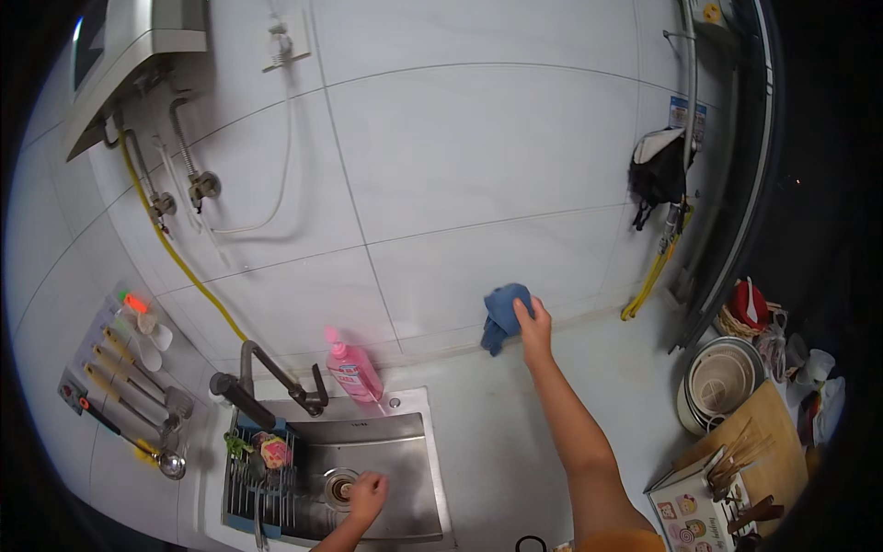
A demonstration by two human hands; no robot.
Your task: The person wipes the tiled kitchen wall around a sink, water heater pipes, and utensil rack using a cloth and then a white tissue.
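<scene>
A crumpled blue cloth (503, 311) is held in my right hand (534, 324), pressed against the white tiled wall just above the counter's back edge. The fingers wrap round it, and one corner hangs down. My left hand (369, 495) hovers over the stainless steel sink (405, 446), near the drain (341, 486). Its fingers are curled in, and nothing shows in them. Behind the sink stands a pink pump bottle (354, 370), beside the dark faucet (303, 397).
A drain rack (241, 488) with greens and a pink-yellow item covers the sink's left side. Utensils, including a ladle (168, 463), hang at left. Stacked pots (722, 375), a cutting board (777, 451) and a knife and chopstick holder (694, 506) crowd the right. A yellow hose (189, 267) runs down the wall.
</scene>
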